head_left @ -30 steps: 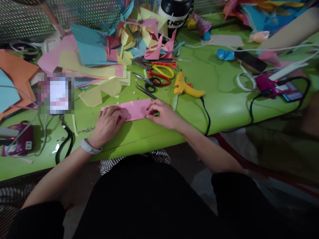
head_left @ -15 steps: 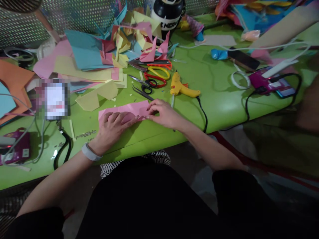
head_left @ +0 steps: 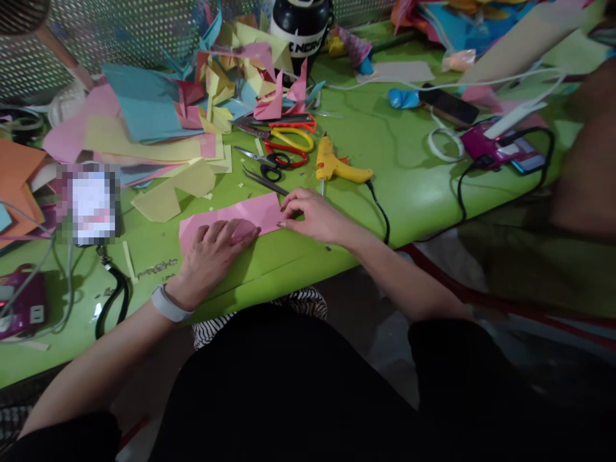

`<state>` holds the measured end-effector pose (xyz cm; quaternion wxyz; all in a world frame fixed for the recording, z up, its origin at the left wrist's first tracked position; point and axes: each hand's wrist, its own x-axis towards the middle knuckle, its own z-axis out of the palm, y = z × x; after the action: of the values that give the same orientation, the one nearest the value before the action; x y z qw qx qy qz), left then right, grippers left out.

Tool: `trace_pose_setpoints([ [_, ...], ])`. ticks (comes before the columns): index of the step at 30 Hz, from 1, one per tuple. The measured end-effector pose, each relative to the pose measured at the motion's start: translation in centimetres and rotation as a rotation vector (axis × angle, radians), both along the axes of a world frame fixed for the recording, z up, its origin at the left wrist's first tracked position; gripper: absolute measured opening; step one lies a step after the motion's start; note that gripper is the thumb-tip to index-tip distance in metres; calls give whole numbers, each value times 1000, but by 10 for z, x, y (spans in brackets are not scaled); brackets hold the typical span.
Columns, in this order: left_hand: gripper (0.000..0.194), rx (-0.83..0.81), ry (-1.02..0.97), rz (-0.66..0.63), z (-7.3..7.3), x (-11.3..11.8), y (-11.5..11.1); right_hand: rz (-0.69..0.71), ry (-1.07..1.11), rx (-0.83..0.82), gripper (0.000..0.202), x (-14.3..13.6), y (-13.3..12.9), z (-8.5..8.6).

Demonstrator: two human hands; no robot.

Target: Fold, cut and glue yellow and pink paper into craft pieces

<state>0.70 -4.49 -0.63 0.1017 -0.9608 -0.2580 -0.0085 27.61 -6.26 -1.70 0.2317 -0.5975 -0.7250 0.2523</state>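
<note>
A folded strip of pink paper (head_left: 260, 210) lies lengthwise on the green table, near its front edge. Over its left part rests my left hand (head_left: 216, 247), palm down, fingers lying on the sheet and thumb stretched along its lower edge. My right hand (head_left: 312, 217) is at the strip's right end, thumb and forefinger closed on the paper's edge. Just beyond that end lie tweezers (head_left: 264, 180) and black-handled scissors (head_left: 269, 168). A yellow glue gun (head_left: 337, 165) lies a little beyond my right hand.
Coloured paper sheets and folded pieces (head_left: 235, 77) pile up at the back, beside a black-and-white jar (head_left: 301, 32). A phone (head_left: 94, 205) lies left. Purple power adapters (head_left: 486, 144) with cables stand at both sides. Another person's arm (head_left: 587, 154) shows at far right.
My left thumb has drawn back leftward from my right fingertips, so a gap shows between the hands. The whole view has shifted slightly. The pink strip remains flat on the table.
</note>
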Motion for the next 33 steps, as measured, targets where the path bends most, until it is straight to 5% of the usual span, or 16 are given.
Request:
trace_pose_setpoints([
  [9,64,-16,-7,0,0,1,0,-134,-211,156,14,-9,-14,14],
  [16,47,-62,-64,-9,-2,-1,1,180,-478,348,80,-63,-54,-1],
  [21,54,-12,-32,-20,-2,0,0,120,-470,314,83,-61,-61,-14],
  [33,65,-50,1,-4,0,-1,0,31,-505,331,81,-39,-62,-11],
])
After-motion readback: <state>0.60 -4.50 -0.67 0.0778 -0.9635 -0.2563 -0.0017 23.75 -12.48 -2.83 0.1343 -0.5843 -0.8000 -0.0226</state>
